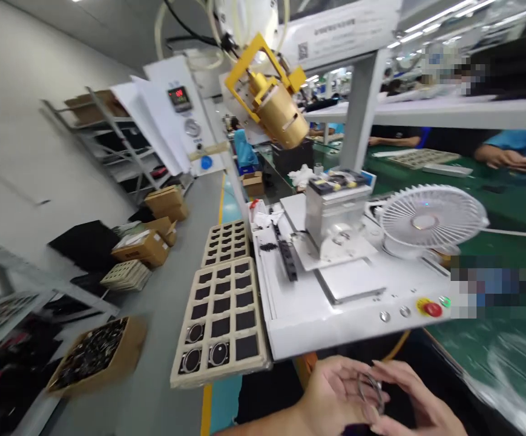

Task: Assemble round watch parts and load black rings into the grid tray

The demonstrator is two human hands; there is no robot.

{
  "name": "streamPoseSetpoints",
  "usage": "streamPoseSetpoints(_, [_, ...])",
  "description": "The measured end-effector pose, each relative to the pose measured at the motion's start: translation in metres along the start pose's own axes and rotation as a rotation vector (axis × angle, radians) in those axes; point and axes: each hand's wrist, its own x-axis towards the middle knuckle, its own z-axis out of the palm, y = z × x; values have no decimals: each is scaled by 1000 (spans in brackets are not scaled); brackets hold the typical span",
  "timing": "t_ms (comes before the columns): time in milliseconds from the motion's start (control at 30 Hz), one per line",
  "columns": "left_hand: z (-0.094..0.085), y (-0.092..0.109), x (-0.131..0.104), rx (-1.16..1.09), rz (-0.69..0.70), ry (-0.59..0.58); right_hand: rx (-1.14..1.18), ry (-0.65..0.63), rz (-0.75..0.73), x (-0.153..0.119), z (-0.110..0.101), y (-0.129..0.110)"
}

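Observation:
A thin, round metal watch case [370,392] is held upright between my two hands, low in the view in front of the machine. My left hand [333,396] is turned palm up, with its curled fingers against the ring's left side. From the right, the thumb and fingers of my right hand [419,399] close on the ring's edge. To the left, a beige tray [263,357] has dark square pockets. A few similar round cases [218,354] lie in its near pockets.
A white press machine [317,336] with a metal fixture [335,212] stands ahead. A gold cylindrical head [285,118] hangs above it. A red stop button [433,309] is on its front edge. A white fan [430,218] stands right. Co-workers' hands [505,156] show beyond.

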Motion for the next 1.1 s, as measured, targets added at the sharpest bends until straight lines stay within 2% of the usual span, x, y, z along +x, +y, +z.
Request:
streamPoseSetpoints(67, [5, 8, -4, -18, 17, 24, 4, 33, -42, -2, 8, -19])
streamPoseSetpoints(133, [6, 15, -8, 50, 25, 44, 4, 8, -99, -1, 9, -27])
streamPoseSetpoints(233, [-3, 24, -11, 195, 11, 43, -68, -58, -132, 5, -12, -23])
streamPoseSetpoints(333, [-16, 30, -12, 276, -39, 39, -342, 54, 74, 12, -68, -9])
streamPoseSetpoints(433, [-24, 32, -14, 310, -45, 29, -673, 239, 396, 7, -147, 6])
streamPoseSetpoints(500, [-25, 33, -15, 326, -19, 24, -824, 316, 520, -5, -197, 17])
streamPoseSetpoints(567, [-23, 34, -15, 347, 10, 21, -871, 286, 490, -24, -233, 29])
streamPoseSetpoints(633, [-20, 34, -14, 354, 33, 13, -870, 222, 419, -45, -250, 38])
streamPoseSetpoints(700, [-16, 35, -14, 350, 36, -4, -858, 174, 420, -63, -251, 44])
streamPoseSetpoints(767, [-13, 34, -13, 341, 27, -23, -843, 149, 517, -73, -243, 43])
streamPoseSetpoints(867, [-13, 33, -14, 332, -9, -34, -827, 131, 721, -74, -233, 33])
streamPoseSetpoints(933, [-15, 32, -15, 326, -51, -30, -835, 88, 798, -69, -231, 23])
streamPoseSetpoints(1000, [-14, 33, -16, 314, -106, -34, -847, 42, 712, -61, -223, 11])
streamPoseSetpoints(1100, [-4, 39, -15, 269, -216, -106, -710, 3, 339, -40, -190, -11])
